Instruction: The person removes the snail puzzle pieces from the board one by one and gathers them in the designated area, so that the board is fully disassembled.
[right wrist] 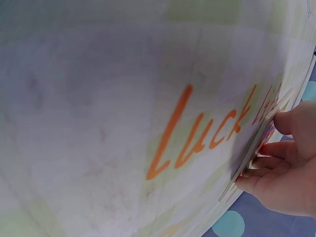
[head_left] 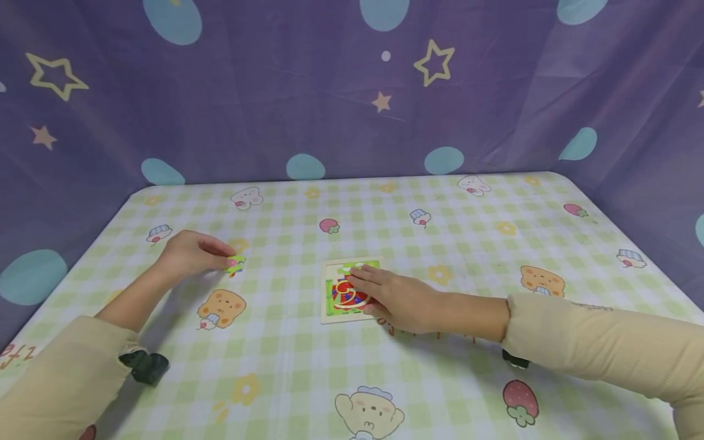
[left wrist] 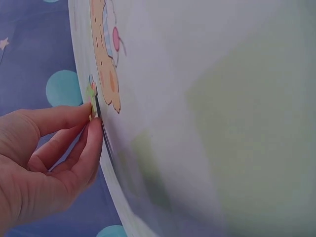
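Observation:
My left hand [head_left: 189,253] [left wrist: 54,158] pinches a small flat puzzle piece [head_left: 236,264] [left wrist: 92,92], bright green with pink and other colours, between thumb and fingertips. It is close over the tablecloth on the left side. Near the middle of the table lies a square wooden puzzle board [head_left: 341,318] with a pale frame and a red, blue and green picture. My right hand [head_left: 409,299] [right wrist: 291,168] rests on its right part, fingers extended over the picture and hiding some of it. In the right wrist view the thumb and fingertips touch the board.
A green-and-white checked tablecloth [head_left: 286,379] printed with bears, strawberries and cupcakes covers the table. Behind and at the sides hangs a purple curtain [head_left: 330,122] with stars and blue spots. Dark wrist straps [head_left: 145,365] show at the sleeves.

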Action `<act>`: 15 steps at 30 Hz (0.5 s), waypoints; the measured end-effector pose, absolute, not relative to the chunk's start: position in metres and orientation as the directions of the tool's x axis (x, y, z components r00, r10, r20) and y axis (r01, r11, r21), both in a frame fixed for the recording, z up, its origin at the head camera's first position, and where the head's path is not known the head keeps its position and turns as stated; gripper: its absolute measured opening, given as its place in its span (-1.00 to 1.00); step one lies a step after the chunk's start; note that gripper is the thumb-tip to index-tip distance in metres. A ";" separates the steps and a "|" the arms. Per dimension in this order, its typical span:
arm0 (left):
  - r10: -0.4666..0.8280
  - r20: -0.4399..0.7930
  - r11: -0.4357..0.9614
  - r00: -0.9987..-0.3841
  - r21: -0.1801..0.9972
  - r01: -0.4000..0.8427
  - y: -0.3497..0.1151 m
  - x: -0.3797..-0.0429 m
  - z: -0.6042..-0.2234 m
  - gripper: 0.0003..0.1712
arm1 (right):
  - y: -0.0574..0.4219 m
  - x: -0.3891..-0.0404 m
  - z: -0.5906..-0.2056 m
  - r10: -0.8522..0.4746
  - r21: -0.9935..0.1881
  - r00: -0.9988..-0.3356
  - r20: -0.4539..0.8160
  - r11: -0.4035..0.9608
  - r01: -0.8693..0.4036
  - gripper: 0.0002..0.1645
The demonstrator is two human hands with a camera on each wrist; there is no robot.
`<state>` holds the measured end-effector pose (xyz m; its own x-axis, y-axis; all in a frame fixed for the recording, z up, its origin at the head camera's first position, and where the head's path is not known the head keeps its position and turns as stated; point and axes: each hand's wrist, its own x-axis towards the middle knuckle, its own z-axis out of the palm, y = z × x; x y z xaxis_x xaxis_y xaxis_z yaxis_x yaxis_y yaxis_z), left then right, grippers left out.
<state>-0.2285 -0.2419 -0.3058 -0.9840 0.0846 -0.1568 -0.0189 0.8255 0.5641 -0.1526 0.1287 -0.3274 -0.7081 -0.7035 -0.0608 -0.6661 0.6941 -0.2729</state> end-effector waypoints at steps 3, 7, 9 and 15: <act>0.082 -0.156 0.836 -0.984 0.549 -0.018 -0.242 -0.230 -0.306 -0.58 | 0.128 -0.153 -0.327 -0.702 -0.275 -0.709 -0.066 0.696 -0.663 -0.31; 0.088 -0.164 0.840 -0.982 0.542 -0.016 -0.242 -0.231 -0.306 -0.59 | 0.128 -0.153 -0.326 -0.704 -0.278 -0.707 -0.067 0.694 -0.664 -0.31; 0.090 -0.167 0.840 -0.982 0.542 -0.015 -0.242 -0.230 -0.305 -0.60 | 0.128 -0.153 -0.326 -0.706 -0.278 -0.705 -0.067 0.692 -0.666 -0.31; 0.085 -0.160 0.839 -0.983 0.544 -0.016 -0.242 -0.229 -0.305 -0.61 | 0.128 -0.153 -0.326 -0.706 -0.276 -0.705 -0.069 0.693 -0.666 -0.31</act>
